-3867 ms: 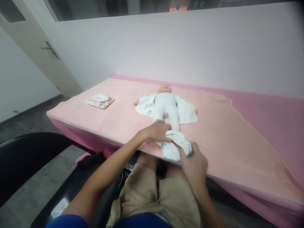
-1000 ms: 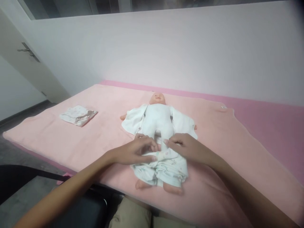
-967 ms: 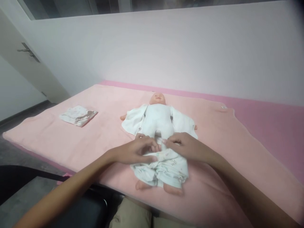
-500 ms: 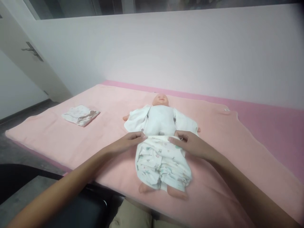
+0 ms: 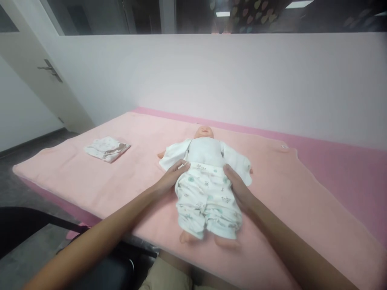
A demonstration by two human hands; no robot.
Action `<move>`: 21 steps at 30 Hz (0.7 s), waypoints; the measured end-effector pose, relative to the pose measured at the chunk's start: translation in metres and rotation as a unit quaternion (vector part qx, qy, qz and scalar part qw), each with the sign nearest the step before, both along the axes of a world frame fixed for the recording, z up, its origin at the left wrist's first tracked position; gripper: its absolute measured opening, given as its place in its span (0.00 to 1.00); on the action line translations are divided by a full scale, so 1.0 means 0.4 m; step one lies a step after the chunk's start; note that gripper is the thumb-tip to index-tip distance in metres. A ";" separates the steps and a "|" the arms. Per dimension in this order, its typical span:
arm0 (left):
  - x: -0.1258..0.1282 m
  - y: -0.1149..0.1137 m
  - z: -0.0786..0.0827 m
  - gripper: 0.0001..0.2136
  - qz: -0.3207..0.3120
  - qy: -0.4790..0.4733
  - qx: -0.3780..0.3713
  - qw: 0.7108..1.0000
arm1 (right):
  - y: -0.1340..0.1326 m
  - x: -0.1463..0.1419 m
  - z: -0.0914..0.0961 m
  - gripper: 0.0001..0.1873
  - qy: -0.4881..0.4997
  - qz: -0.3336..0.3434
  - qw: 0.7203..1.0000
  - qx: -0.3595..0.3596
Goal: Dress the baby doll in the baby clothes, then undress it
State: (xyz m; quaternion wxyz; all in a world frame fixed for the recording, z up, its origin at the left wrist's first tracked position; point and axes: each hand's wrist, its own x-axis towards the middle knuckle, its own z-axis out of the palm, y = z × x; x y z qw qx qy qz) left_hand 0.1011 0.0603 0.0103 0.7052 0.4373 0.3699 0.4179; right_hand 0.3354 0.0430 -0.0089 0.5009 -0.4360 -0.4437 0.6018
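Note:
A baby doll (image 5: 206, 149) in a white long-sleeved top lies on its back, head away from me and feet toward me. White printed baby pants (image 5: 208, 193) cover its legs, their waistband up over the lower part of the top. At the left side of the waistband, my left hand (image 5: 175, 174) pinches the edge between thumb and fingers. My right hand (image 5: 237, 183) grips the waistband's right side, thumb on top and fingers hidden beneath. Both doll feet stick out of the cuffs.
A pink blanket (image 5: 145, 141) spreads under the doll over a pink mat (image 5: 338, 169). A folded printed cloth (image 5: 107, 149) lies at the left. Behind is a white wall (image 5: 226, 76); a black chair (image 5: 99, 262) stands at the near left edge.
Both hands have drawn the pants' waistband farther up the doll's belly, smoothing the bunched front. My right hand has turned to the side of the waist. The view has tilted up slightly.

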 end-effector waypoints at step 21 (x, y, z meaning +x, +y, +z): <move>0.036 0.217 0.002 0.23 0.032 0.231 0.244 0.941 | 0.206 0.070 0.033 0.29 -0.287 -0.004 0.955 0.075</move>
